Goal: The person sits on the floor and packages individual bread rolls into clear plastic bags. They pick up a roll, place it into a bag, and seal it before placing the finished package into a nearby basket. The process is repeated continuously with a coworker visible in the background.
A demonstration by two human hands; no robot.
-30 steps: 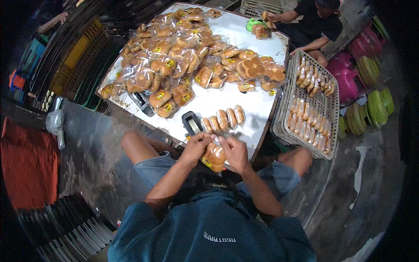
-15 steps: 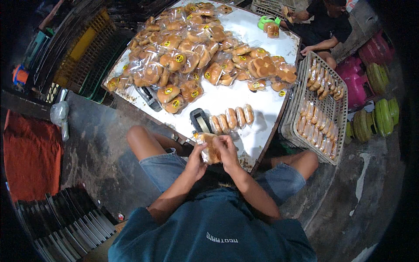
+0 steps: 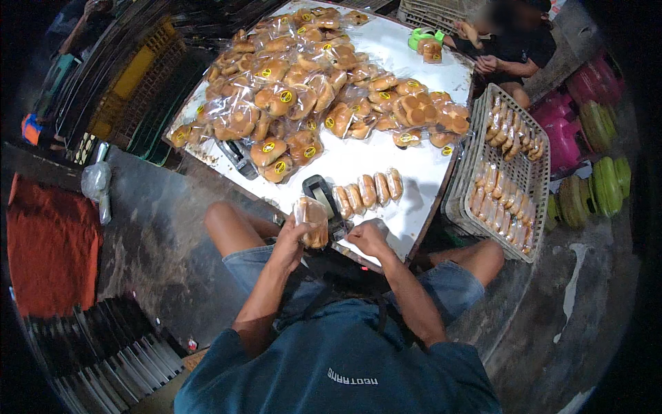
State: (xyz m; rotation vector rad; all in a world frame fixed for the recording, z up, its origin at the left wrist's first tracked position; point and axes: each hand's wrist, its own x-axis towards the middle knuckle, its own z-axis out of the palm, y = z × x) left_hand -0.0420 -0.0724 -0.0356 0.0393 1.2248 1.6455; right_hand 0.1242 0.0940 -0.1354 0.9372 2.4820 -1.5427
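Observation:
My left hand [image 3: 292,240] is closed around a browned bread bun in clear plastic [image 3: 314,222], lifted at the table's near edge. Just behind the bun stands a dark tape dispenser [image 3: 317,186], its near end partly covered by the bun. My right hand [image 3: 369,238] is at that near end with its fingers pinched together; what they hold is too small to make out. To the right of the dispenser, several wrapped long buns [image 3: 367,190] lie side by side on the white table [image 3: 420,162].
A large heap of bagged, stickered buns [image 3: 276,96] covers the table's far left. A second dispenser [image 3: 236,157] sits by it. Stacked crates [image 3: 460,200] with wrapped buns stand at the right. A co-worker [image 3: 514,41] sits far right, near a green tape dispenser [image 3: 422,36].
My right hand has let go of the wrapped bun and moved right, to the dispenser's near end. My left hand has shifted left, turning the bun more upright.

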